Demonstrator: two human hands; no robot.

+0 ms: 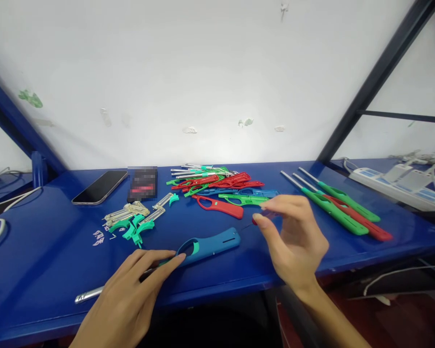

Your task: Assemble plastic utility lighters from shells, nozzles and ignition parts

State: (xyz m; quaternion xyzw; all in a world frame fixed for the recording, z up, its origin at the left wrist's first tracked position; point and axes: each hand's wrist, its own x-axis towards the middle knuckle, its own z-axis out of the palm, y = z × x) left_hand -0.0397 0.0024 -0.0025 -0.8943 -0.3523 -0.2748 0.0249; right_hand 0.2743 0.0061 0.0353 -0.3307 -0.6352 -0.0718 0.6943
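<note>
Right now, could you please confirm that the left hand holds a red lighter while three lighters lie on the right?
Not quite: the head view shows the left hand holding a blue lighter, not a red one; three lighters do lie on the right.

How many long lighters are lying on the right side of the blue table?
3, side by side: the left green lighter, the red lighter in the middle, and the right green lighter. None seems hidden there.

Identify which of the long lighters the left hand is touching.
The blue lighter, lying in front of the person: the left hand touches it by its loop. The two green lighters and red lighter at the right lie untouched.
</note>
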